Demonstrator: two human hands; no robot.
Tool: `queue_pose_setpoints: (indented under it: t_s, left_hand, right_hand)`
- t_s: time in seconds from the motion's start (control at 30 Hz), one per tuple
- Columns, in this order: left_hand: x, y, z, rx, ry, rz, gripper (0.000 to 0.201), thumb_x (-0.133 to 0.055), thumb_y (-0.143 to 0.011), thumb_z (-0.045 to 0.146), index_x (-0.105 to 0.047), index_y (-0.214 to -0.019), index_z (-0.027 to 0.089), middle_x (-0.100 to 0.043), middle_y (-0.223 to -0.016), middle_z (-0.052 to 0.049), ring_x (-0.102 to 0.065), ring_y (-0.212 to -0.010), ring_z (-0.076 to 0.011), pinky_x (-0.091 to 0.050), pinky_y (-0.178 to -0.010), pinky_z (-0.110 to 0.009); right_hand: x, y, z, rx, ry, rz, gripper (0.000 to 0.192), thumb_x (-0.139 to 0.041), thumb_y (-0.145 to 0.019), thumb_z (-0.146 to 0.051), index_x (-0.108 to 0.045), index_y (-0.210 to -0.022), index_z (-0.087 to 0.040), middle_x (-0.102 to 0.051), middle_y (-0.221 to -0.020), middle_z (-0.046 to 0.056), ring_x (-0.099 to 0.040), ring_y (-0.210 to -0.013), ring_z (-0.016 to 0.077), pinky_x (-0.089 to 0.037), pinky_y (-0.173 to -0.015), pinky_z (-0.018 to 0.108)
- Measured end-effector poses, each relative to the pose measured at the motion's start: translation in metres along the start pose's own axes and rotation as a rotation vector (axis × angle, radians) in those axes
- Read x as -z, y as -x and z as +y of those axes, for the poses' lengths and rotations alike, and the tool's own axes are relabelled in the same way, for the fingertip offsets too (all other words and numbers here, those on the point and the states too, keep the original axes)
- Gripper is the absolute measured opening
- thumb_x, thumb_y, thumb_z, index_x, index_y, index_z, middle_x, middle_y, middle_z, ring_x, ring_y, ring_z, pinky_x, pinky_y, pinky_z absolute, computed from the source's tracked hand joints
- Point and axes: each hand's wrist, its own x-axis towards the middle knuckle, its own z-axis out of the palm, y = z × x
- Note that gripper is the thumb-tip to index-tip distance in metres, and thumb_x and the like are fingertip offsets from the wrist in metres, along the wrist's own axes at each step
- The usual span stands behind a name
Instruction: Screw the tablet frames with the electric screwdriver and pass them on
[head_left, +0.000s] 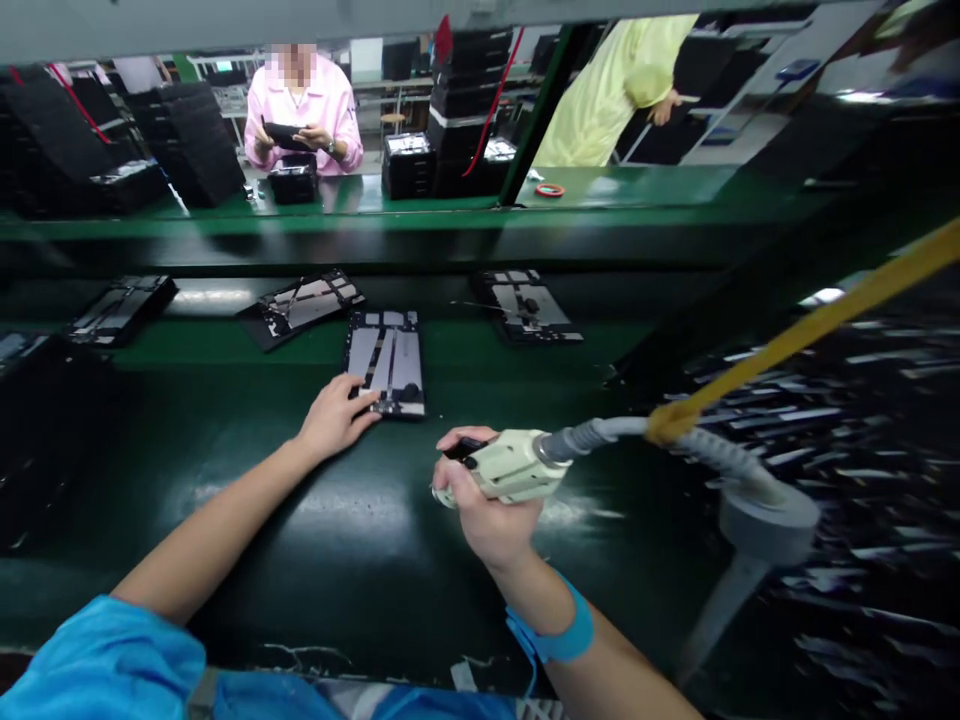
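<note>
on a green conveyor belt (225,480) in a busy factory hall, the left hand (334,415) lay fingers spread on an opened tablet (386,360), while the right hand (487,510) gripped an electric screwdriver (514,465) just beside it.

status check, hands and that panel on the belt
Left hand flat on open panel, near edge. Right hand gripping cream power tool, hose trailing right. Nothing between tool and panel.
</note>
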Motion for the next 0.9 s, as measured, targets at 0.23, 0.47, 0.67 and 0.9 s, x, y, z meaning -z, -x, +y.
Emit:
queue_pose_setpoints:
  t_s: [0.23,0.47,0.67,0.9]
  left_hand:
    - [-0.019,-0.072,-0.047,0.086,-0.064,-0.004,0.038,-0.06,-0.1,0.044,-0.072,-0.129,0.023,-0.06,-0.131,-0.015,-0.056,-0.124,-0.0299,-0.051,-0.104,-0.046]
    - [-0.017,-0.106,-0.086,0.329,-0.077,0.013,0.036,-0.065,-0.095,0.051,-0.076,-0.121,0.028,-0.065,-0.129,-0.008,-0.06,-0.122,-0.0261,-0.047,-0.107,-0.036]
    - [0.068,-0.103,-0.198,0.974,-0.2,0.151,0.053,-0.05,-0.102,0.05,-0.063,-0.131,0.007,-0.06,-0.132,-0.027,-0.053,-0.129,-0.0426,-0.043,-0.105,-0.057]
    - [0.089,-0.074,-0.272,1.182,-0.073,0.066,0.043,-0.067,-0.096,0.043,-0.062,-0.129,0.015,-0.06,-0.135,-0.012,-0.061,-0.121,-0.0295,-0.051,-0.103,-0.052]
  right_hand:
    - [0.007,-0.001,0.005,-0.018,0.065,0.006,0.017,-0.069,-0.088,-0.018,-0.065,-0.104,-0.023,-0.065,-0.088,0.001,-0.063,-0.053,0.011,-0.054,-0.048,0.025]
    - [0.011,-0.004,0.005,-0.01,0.14,-0.01,0.018,-0.067,-0.089,-0.016,-0.064,-0.105,-0.022,-0.065,-0.094,0.002,-0.064,-0.054,0.0102,-0.056,-0.05,0.025]
    - [0.017,-0.01,-0.002,0.016,0.178,-0.007,0.017,-0.067,-0.089,-0.019,-0.064,-0.106,-0.023,-0.067,-0.091,0.003,-0.064,-0.055,0.011,-0.057,-0.051,0.025]
    - [0.025,-0.014,0.001,0.031,0.279,-0.023,0.014,-0.068,-0.09,-0.024,-0.064,-0.103,-0.023,-0.069,-0.089,0.004,-0.065,-0.057,0.0125,-0.058,-0.053,0.025]
